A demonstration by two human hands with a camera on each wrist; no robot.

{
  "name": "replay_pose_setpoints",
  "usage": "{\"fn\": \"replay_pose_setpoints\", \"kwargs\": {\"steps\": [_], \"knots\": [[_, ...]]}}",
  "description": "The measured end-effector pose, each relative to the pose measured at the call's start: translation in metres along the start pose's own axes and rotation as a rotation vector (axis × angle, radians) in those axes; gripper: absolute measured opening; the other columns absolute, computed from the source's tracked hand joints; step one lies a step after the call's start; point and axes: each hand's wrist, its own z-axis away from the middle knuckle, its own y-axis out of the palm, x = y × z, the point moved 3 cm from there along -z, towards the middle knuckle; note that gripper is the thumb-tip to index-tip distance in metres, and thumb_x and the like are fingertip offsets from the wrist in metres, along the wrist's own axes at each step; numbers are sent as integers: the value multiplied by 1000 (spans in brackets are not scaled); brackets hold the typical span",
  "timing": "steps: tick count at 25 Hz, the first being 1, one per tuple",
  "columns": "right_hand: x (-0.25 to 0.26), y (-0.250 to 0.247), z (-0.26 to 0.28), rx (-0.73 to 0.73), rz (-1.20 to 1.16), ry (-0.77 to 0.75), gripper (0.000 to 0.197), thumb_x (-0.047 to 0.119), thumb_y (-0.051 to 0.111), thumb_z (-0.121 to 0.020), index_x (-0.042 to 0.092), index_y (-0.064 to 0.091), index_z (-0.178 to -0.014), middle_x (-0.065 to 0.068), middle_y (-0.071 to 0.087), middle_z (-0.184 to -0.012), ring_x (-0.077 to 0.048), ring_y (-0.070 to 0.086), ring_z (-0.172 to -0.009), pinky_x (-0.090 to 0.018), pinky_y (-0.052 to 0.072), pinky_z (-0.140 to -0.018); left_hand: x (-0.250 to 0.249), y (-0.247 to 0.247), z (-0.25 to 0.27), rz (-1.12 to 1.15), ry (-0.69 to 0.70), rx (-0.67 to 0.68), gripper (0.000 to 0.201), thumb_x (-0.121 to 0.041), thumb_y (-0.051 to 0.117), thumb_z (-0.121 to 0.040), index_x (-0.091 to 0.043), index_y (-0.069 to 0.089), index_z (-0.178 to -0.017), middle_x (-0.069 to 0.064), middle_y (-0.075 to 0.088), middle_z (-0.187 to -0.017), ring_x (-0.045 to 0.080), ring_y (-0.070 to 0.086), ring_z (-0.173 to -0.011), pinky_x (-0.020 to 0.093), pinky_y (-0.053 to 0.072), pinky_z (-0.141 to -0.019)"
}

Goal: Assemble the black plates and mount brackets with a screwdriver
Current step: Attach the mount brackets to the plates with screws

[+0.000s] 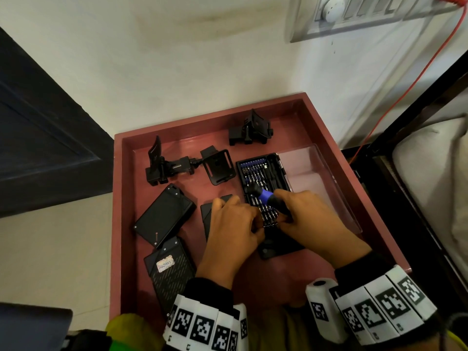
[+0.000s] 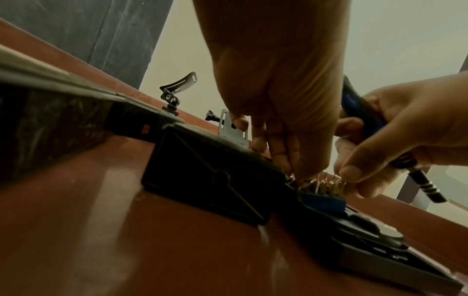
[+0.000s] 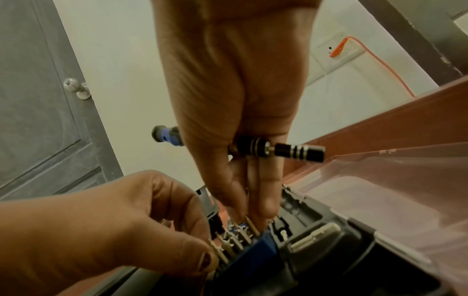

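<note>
- Hands meet over the open bit case (image 1: 263,188): the left hand (image 1: 229,231) pinches at the row of bits (image 3: 235,240), and whether it grips one cannot be told.
- The right hand (image 1: 311,219) has the blue-and-black screwdriver (image 1: 266,197) tucked in its palm, fingertips down among the same bits.
- Left of the left hand lie black plates (image 1: 164,215); one is partly under it.
- Beyond both hands stand the mount brackets (image 1: 168,165) in the red tray (image 1: 119,198).

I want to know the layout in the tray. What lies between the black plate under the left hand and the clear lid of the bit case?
The head view shows the open bit case there, with both hands over its rows of bits.
</note>
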Motion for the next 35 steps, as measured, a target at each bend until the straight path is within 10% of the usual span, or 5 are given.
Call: {"fn": "replay_pose_setpoints", "kwargs": {"steps": [10,18,21,35], "knots": [[-6,3,-1,59,-92,26,38,1,54,-85,16,53,-120,1,48,-83,-17,47,-78,-24,33,-65,-1,4,0,-45,25,-71,19,-25,70,-71,-24,53,-64,-8,60,-68,11,40,-75,31,10,-67],[-23,-9,-1,-40,-335,169,21,-4,62,-78,13,49,-82,-11,62,-77,-26,65,-69,-30,52,-60,1,10,0,-32,51,-85,30,-21,77,-56,-28,48,-53,-11,57,-54,10,43,-65,33,8,-63],[-32,-4,2,13,-454,323,26,-6,61,-80,13,49,-92,-14,67,-77,-26,70,-62,-34,59,-60,0,11,1,10,12,-84,25,-20,74,-61,-27,51,-54,-11,59,-57,9,43,-69,30,11,-66],[-17,20,-9,-15,-28,351,37,2,70,-72,10,58,-106,-5,54,-82,-26,57,-79,-27,41,-62,-6,2,1,-42,-10,50,29,-28,69,-76,-28,44,-59,-11,55,-68,8,33,-77,31,12,-70]]}}
